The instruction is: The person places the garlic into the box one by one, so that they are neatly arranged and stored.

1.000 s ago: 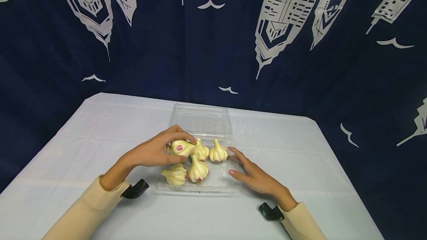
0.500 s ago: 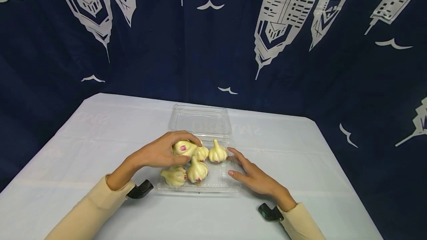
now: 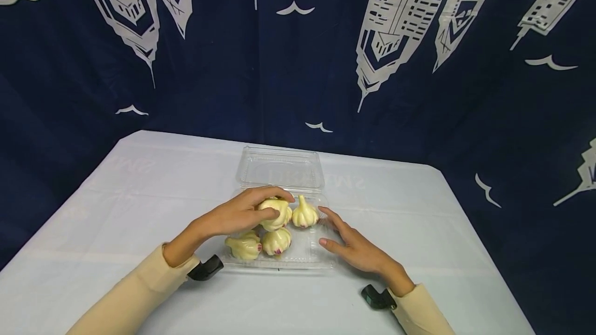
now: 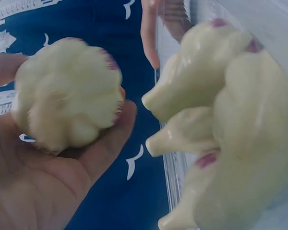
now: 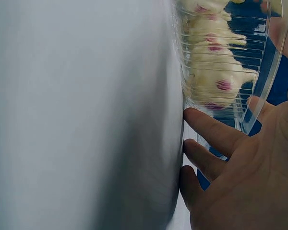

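My left hand [image 3: 233, 216] grips a cream garlic bulb [image 4: 67, 96] with purple patches, held over the clear plastic box [image 3: 307, 249]. In the left wrist view, thumb and fingers wrap its sides. Inside the box are more garlic bulbs: one at front left [image 3: 244, 246], one at front middle [image 3: 277, 242] and one at back right [image 3: 305, 213]. The held bulb hides much of what lies behind it. Beside the box's right wall, my right hand [image 3: 360, 249] has its fingers spread, and several fingertips meet the white tabletop in the right wrist view.
The box's hinged lid [image 3: 281, 169] lies folded back on the far side. A white cloth covers the table [image 3: 153, 200]. Behind its far edge hangs a dark blue curtain [image 3: 223, 81] printed with white buildings. Each wrist carries a small black camera.
My left hand has moved right with the garlic bulb, from the box's back left to over its middle. The bulb has turned in the hand's grip. My right hand has stayed in place.
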A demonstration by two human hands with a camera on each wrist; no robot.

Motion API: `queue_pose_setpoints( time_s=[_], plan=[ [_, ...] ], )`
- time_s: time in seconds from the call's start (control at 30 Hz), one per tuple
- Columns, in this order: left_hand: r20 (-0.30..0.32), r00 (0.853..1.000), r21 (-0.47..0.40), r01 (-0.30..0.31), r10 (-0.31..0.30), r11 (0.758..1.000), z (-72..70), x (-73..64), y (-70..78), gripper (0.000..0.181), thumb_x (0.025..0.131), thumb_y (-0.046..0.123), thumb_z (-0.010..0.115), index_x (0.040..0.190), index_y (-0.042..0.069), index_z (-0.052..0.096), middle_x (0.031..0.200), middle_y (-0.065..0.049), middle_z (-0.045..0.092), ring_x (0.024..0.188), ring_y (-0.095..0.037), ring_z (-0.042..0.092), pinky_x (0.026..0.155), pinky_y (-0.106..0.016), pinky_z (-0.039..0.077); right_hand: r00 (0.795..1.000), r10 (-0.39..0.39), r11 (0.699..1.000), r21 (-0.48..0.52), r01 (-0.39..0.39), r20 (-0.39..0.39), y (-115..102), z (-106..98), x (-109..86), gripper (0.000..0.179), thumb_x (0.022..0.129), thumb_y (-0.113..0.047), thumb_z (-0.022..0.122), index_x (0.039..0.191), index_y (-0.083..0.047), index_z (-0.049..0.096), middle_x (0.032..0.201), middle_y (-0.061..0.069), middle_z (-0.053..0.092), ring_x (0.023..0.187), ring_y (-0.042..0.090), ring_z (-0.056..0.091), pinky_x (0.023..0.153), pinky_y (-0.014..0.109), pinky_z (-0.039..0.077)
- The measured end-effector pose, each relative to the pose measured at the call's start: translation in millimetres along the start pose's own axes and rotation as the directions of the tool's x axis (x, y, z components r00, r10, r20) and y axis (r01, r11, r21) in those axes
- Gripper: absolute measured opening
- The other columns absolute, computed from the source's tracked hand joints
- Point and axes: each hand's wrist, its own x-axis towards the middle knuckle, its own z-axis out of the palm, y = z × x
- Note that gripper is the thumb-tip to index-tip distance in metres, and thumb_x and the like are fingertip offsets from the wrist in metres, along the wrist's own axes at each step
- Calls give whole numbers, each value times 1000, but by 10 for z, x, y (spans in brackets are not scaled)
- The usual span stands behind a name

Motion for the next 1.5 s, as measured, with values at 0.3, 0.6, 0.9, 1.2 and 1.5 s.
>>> queue_pose_setpoints(
  time_s=[0.3, 0.6, 0.9, 1.2, 1.5],
  plan=[
    [-8, 1000, 104, -9, 9, 995, 72, 78, 59, 48, 89, 20, 75, 134, 22, 59, 120, -4, 56, 101, -17, 57, 86, -31, 52, 1000, -4, 1000, 5, 4, -6, -16, 1, -8, 72, 103, -38, 56, 160, -30, 13, 154, 10, 45, 147, 34, 35, 116, 64, 26],
    [27, 997, 233, -80, 75, 969, 248, 219, 54, 52, 85, 27, 82, 131, 15, 62, 119, -1, 60, 98, -11, 56, 86, -28, 51, 1000, 23, 1000, 20, -23, -3, 0, 1, -24, 71, 102, -40, 56, 159, -36, 13, 155, 11, 44, 147, 34, 35, 116, 65, 25],
    [21, 999, 343, -51, 47, 938, 460, 265, 107, 51, 86, 30, 80, 131, 17, 61, 121, -2, 61, 110, -14, 56, 98, -40, 46, 1000, 20, 1000, 19, -20, -10, 1, -2, -14, 71, 103, -40, 56, 160, -34, 13, 154, 10, 44, 146, 33, 36, 115, 66, 25],
    [-88, 996, 397, 35, 0, 917, 651, 276, 97, 50, 84, 31, 82, 128, 18, 63, 124, -2, 62, 115, -22, 59, 97, -43, 50, 1000, 11, 1000, 17, -11, -17, -12, 3, -4, 72, 102, -39, 57, 160, -34, 15, 154, 11, 44, 146, 32, 37, 115, 65, 26],
    [-114, 993, 424, 82, -37, 902, 771, 281, 60, 50, 83, 30, 83, 128, 19, 63, 128, -3, 62, 113, -25, 58, 94, -41, 50, 1000, 5, 1000, 10, -5, -21, -17, 2, -8, 71, 102, -40, 57, 160, -33, 15, 153, 10, 45, 145, 32, 37, 115, 64, 27]
  ],
)
